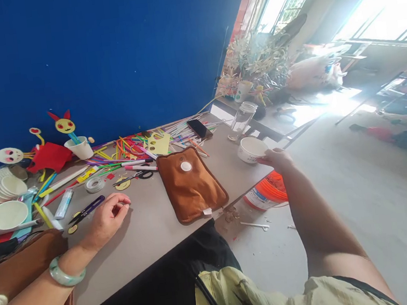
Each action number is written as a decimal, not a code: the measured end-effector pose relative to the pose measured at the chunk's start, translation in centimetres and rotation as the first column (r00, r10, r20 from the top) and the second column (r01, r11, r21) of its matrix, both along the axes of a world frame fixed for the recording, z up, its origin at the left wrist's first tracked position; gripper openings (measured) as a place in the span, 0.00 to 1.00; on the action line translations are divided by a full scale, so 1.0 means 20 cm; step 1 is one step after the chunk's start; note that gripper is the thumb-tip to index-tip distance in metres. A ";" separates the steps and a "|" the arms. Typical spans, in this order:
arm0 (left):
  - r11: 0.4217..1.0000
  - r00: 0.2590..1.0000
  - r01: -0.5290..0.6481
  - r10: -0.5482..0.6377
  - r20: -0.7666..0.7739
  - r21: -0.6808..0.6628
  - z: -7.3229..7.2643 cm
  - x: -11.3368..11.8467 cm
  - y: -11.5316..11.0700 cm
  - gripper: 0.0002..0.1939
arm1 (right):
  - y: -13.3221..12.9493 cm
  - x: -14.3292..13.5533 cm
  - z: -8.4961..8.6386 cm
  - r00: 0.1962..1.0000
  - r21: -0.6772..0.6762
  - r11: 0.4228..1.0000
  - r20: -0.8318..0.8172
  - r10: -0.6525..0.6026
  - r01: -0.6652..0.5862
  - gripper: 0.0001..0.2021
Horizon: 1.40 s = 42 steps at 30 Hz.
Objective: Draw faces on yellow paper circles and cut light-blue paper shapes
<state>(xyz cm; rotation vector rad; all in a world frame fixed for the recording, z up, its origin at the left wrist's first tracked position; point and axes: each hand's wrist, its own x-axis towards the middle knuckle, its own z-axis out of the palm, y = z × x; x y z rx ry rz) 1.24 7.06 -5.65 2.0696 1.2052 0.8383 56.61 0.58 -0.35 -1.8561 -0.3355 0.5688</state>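
A white bowl (251,151) is at the edge of the table (149,226), its rim pinched in the right hand's (280,159) fingers, with a glass jar (241,123) just behind, a brown pouch (192,187) nearby, and the left hand (109,217) empty, loosely curled with a narrow thumb gap, beside purple-handled scissors (88,210).

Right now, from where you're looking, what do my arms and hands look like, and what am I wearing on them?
Your left hand is ungloved, with a thick, rounded, pale green bangle at the wrist. Your right hand is ungloved too, its wrist plain. Both forearms are bare; pale yellow-green cloth shows by the right upper arm.
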 end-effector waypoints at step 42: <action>0.674 0.881 0.381 -0.056 0.471 -0.633 0.42 0.92 -0.10 0.18 | -0.22 -0.60 0.19 0.781 0.166 0.780 -0.078 0.620 -0.603 0.14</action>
